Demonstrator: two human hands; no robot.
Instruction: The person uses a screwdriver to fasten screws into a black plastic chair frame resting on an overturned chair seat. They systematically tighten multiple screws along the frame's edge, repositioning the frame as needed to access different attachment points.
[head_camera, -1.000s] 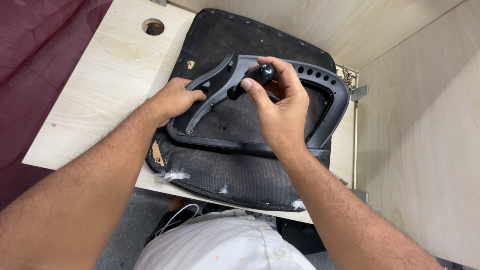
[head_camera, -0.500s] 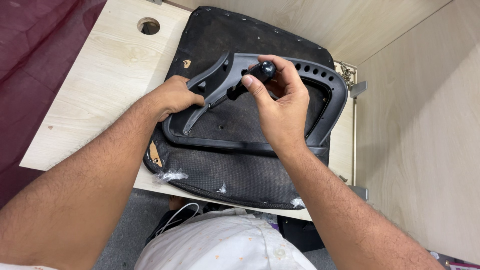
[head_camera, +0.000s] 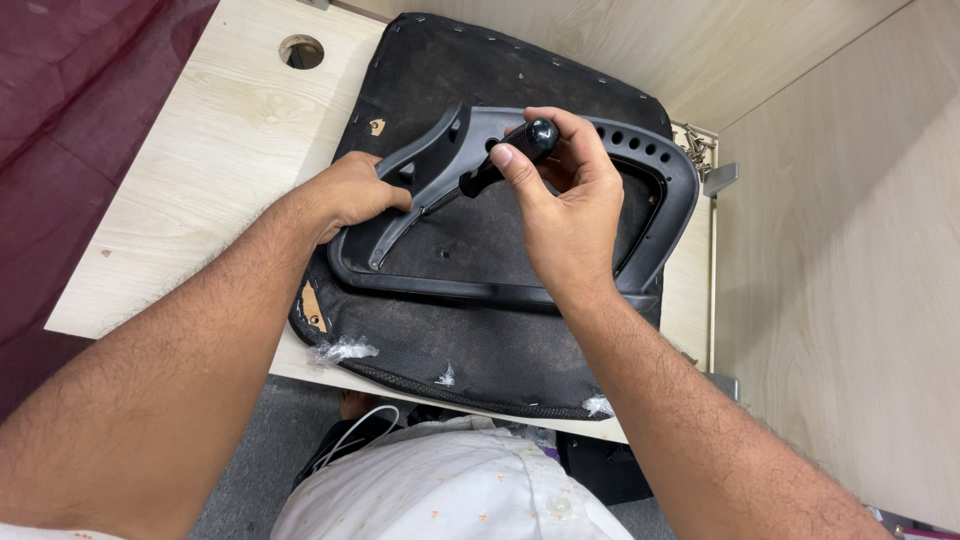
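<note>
A black chair seat pad lies underside up on a light wooden table. On it rests a black plastic armrest frame with a row of holes along its far side. My left hand grips the left edge of that frame and presses it down. My right hand is closed around a black screwdriver handle with a round knob end, its tip angled down-left into the frame near the pad's middle.
A round cable hole is in the table's far left. Several loose screws lie at the far right by a metal bracket. Wooden partition walls close off the right and back. Dark red fabric lies at left.
My right hand has turned slightly on the screwdriver handle, staying in the same spot. My left hand keeps its hold on the frame.
</note>
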